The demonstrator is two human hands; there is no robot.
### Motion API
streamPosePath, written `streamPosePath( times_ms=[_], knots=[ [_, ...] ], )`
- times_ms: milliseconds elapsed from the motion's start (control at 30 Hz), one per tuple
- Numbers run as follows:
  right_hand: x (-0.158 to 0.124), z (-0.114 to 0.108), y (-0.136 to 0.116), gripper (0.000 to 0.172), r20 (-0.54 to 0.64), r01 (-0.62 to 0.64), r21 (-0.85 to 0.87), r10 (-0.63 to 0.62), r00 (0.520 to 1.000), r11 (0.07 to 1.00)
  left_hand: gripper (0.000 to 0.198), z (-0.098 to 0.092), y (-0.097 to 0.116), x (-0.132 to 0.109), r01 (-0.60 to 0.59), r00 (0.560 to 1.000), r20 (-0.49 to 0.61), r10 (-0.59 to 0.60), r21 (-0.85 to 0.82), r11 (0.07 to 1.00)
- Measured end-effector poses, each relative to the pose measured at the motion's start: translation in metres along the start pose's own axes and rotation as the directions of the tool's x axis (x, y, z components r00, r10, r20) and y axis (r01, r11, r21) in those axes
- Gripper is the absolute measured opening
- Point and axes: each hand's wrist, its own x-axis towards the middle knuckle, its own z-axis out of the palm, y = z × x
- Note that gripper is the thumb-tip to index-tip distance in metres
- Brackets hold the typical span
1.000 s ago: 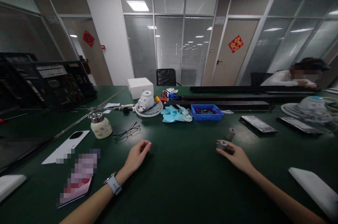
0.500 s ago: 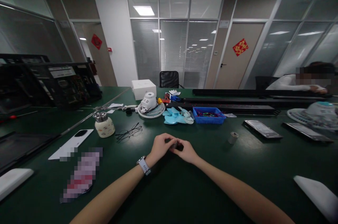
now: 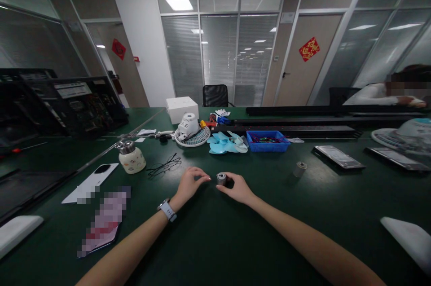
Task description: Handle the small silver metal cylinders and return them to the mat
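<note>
A small cylindrical metal motor (image 3: 221, 179) stands upright on the green table in front of me. My right hand (image 3: 238, 188) grips it from the right, with thumb and fingers around its side. To the left of the motor is my left hand (image 3: 191, 183), holding nothing, its fingers stretched toward the motor with a gap between. A watch (image 3: 167, 210) with a pale strap sits on my left wrist. Farther right, a second, similar motor (image 3: 300, 169) stands on the table.
Beyond my hands lie light-blue fan blades (image 3: 225, 142), a blue tray (image 3: 268, 145) of small parts and a white fan housing (image 3: 191, 131). Glasses (image 3: 164, 165), a jar (image 3: 131, 158) and phones (image 3: 92, 182) are left; hard drives (image 3: 338, 158) and a person (image 3: 373, 94) are right.
My left hand has let go of the motor and drawn back to the left. The right hand keeps hold of the motor, whose top now shows. The view has tipped slightly downward.
</note>
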Motion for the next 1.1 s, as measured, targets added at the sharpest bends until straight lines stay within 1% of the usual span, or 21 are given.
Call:
streamPosePath(
  times_ms=[67,167,233,267,333,400,467,567,633,700,733,767,800,833,867,900,933,1000,1033,1067,1100],
  knots=[
    [0.001,0.001,-0.001,0.041,0.002,0.000,-0.001,0.000,1.000,1.000,0.022,0.004,-0.011,-0.003,0.024,0.998,0.052,-0.024,0.014,1.000],
    [0.000,-0.004,-0.001,0.041,0.022,-0.001,0.017,0.001,1.000,1.000,0.023,0.009,-0.016,-0.005,0.030,0.994,0.100,-0.031,0.015,0.999],
    [-0.006,-0.016,0.003,0.042,0.026,-0.025,0.003,0.025,0.999,1.000,0.028,0.007,-0.014,-0.007,0.038,0.995,0.094,-0.036,-0.016,0.999],
    [-0.011,-0.026,0.007,0.042,0.021,-0.049,-0.017,0.049,0.999,0.999,0.032,0.004,-0.013,-0.008,0.054,0.995,0.080,-0.051,-0.040,0.998],
    [-0.027,-0.053,0.021,0.045,-0.018,-0.114,-0.078,0.113,0.993,0.990,0.038,-0.003,-0.011,-0.014,0.118,0.993,0.041,-0.115,-0.093,0.989],
    [-0.047,-0.088,0.040,0.049,-0.083,-0.188,-0.141,0.178,0.981,0.972,0.041,-0.012,-0.011,-0.022,0.202,0.979,0.005,-0.203,-0.119,0.972],
    [-0.069,-0.127,0.061,0.054,-0.160,-0.267,-0.187,0.238,0.958,0.946,0.045,-0.019,-0.012,-0.030,0.263,0.963,-0.021,-0.268,-0.136,0.955],
    [-0.097,-0.179,0.086,0.058,-0.275,-0.375,-0.222,0.312,0.910,0.900,0.045,-0.025,-0.014,-0.038,0.301,0.948,-0.051,-0.313,-0.166,0.939],
    [-0.109,-0.203,0.098,0.056,-0.325,-0.426,-0.231,0.343,0.881,0.875,0.040,-0.027,-0.013,-0.039,0.302,0.947,-0.061,-0.316,-0.176,0.937],
    [-0.116,-0.214,0.105,0.056,-0.395,-0.470,-0.230,0.360,0.845,0.852,0.037,-0.028,-0.010,-0.039,0.294,0.949,-0.058,-0.309,-0.187,0.937],
    [-0.118,-0.213,0.106,0.059,-0.474,-0.485,-0.231,0.338,0.813,0.844,0.035,-0.028,-0.009,-0.039,0.295,0.949,-0.050,-0.310,-0.198,0.935],
    [-0.118,-0.209,0.104,0.063,-0.576,-0.485,-0.245,0.277,0.769,0.839,0.034,-0.028,-0.007,-0.039,0.299,0.948,-0.043,-0.315,-0.213,0.930],
    [-0.117,-0.201,0.099,0.068,-0.672,-0.467,-0.280,0.176,0.719,0.839,0.033,-0.028,-0.006,-0.039,0.307,0.945,-0.036,-0.324,-0.231,0.923],
    [-0.114,-0.190,0.090,0.070,-0.733,-0.430,-0.337,0.053,0.678,0.838,0.033,-0.028,-0.005,-0.039,0.316,0.942,-0.029,-0.333,-0.249,0.915],
    [-0.110,-0.175,0.079,0.070,-0.751,-0.382,-0.406,-0.065,0.657,0.831,0.032,-0.028,-0.005,-0.039,0.322,0.940,-0.024,-0.340,-0.266,0.909],
    [-0.105,-0.159,0.066,0.067,-0.738,-0.330,-0.469,-0.158,0.655,0.819,0.031,-0.027,-0.005,-0.039,0.326,0.938,-0.021,-0.345,-0.279,0.903],
    [-0.098,-0.142,0.051,0.063,-0.714,-0.285,-0.513,-0.218,0.665,0.810,0.029,-0.027,-0.005,-0.039,0.327,0.938,-0.020,-0.347,-0.290,0.900],
    [-0.081,-0.106,0.021,0.053,-0.675,-0.212,-0.543,-0.273,0.685,0.812,0.028,-0.026,-0.007,-0.039,0.332,0.935,-0.024,-0.355,-0.297,0.895],
    [-0.071,-0.088,0.008,0.048,-0.649,-0.168,-0.542,-0.283,0.706,0.823,0.027,-0.026,-0.008,-0.039,0.334,0.933,-0.033,-0.359,-0.296,0.895],
    [-0.060,-0.070,-0.003,0.043,-0.599,-0.108,-0.530,-0.281,0.750,0.841,0.027,-0.025,-0.010,-0.039,0.332,0.932,-0.043,-0.359,-0.292,0.897],
    [-0.049,-0.054,-0.011,0.039,-0.512,-0.035,-0.501,-0.264,0.817,0.865,0.027,-0.025,-0.011,-0.039,0.325,0.934,-0.054,-0.353,-0.283,0.902]
  ],
)
